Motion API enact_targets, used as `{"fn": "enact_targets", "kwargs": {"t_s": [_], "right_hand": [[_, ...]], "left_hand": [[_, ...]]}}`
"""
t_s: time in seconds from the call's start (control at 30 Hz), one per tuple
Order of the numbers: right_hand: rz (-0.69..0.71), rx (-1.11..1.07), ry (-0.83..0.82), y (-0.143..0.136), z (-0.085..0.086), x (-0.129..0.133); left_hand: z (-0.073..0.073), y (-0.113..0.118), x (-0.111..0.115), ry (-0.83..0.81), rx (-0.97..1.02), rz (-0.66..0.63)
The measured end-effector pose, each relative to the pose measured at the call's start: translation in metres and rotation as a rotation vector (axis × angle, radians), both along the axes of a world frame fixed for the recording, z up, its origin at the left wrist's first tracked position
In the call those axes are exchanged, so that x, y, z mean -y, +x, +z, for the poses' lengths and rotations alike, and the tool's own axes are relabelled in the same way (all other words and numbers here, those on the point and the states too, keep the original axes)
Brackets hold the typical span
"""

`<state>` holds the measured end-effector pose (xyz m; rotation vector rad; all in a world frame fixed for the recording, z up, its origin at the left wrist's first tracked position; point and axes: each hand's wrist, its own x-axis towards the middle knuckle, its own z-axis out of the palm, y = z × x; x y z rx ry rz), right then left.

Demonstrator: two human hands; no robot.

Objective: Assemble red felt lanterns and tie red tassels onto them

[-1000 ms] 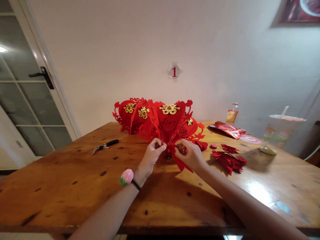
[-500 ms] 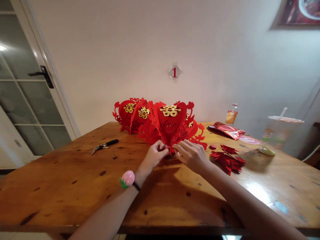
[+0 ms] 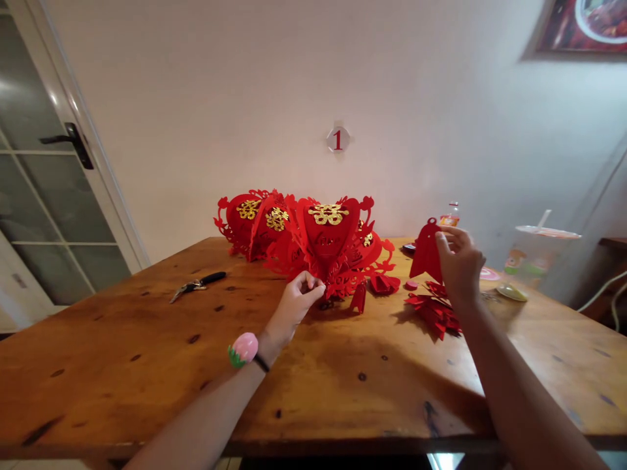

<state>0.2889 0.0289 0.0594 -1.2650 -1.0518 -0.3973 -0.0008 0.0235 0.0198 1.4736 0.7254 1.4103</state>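
A red cut-out lantern [image 3: 327, 238] with gold double-happiness characters stands at the table's middle. My left hand [image 3: 298, 299] is closed in a pinch at its lower front edge; what lies between the fingertips is too small to make out. Raised off to the right, my right hand [image 3: 459, 258] pinches a flat red tassel piece [image 3: 425, 251] with a small loop at its top and a split lower end. A narrow red strip [image 3: 358, 299] hangs from the lantern's lower right front. Below my right hand lies a pile of red pieces [image 3: 434, 312].
Another red lantern [image 3: 252, 222] sits behind on the left. Keys with a black holder [image 3: 198, 285] lie on the wooden table [image 3: 161, 385]. At right are a small red disc [image 3: 411, 285], a bottle [image 3: 450, 214], a plastic cup [image 3: 541, 251] and a yellowish lid [image 3: 512, 292].
My right hand has left the lantern's front and moved up and right, now holding a red tassel piece. My left hand stays at the lantern. The view has shifted slightly.
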Motion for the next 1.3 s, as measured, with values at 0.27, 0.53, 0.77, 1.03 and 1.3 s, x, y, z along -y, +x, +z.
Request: {"fn": "enact_targets", "kwargs": {"t_s": [0.27,0.53,0.77,1.03,1.3], "right_hand": [[-0.134,0.178,-0.471,0.007,-0.019,-0.012],[-0.024,0.267,0.090,-0.026,-0.002,0.010],[0.920,0.251,-0.313,-0.101,-0.020,0.029],[1.542,-0.385,-0.644,-0.122,-0.043,0.028],[1.693,-0.603,-0.619,-0.123,-0.046,0.030]], "left_hand": [[0.003,-0.001,0.003,0.006,-0.013,0.017],[0.005,0.000,0.006,0.003,0.005,-0.028],[0.005,0.000,0.008,-0.006,-0.050,-0.152],[0.006,-0.002,0.013,-0.091,0.005,-0.329],[0.010,0.000,0.022,-0.217,0.112,-0.454]]}}
